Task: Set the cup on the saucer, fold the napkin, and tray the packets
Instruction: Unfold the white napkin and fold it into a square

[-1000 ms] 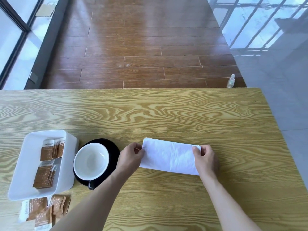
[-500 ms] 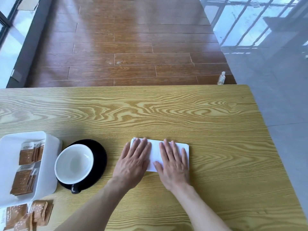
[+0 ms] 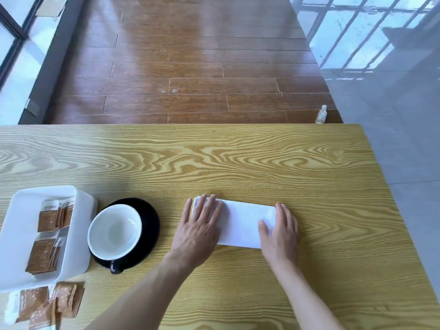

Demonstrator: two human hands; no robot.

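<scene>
A white napkin (image 3: 245, 222), folded into a narrow rectangle, lies flat on the wooden table (image 3: 238, 163). My left hand (image 3: 202, 225) presses palm-down on its left end, fingers spread. My right hand (image 3: 281, 234) lies flat over its right end. Left of them a black cup with a white inside (image 3: 114, 231) stands on a black saucer (image 3: 148, 225), handle toward me. A white tray (image 3: 78, 234) at the far left holds several brown packets (image 3: 51, 217). More brown packets (image 3: 45, 303) lie loose on the table in front of the tray.
The table's far edge and right edge border a brown plank floor (image 3: 190, 67) and grey tiles. A small clear bottle (image 3: 321, 114) stands on the floor beyond the far right corner.
Both hands held the napkin's ends, came together flat over it, then slid apart to its two ends. The napkin lies flatter and pressed.
</scene>
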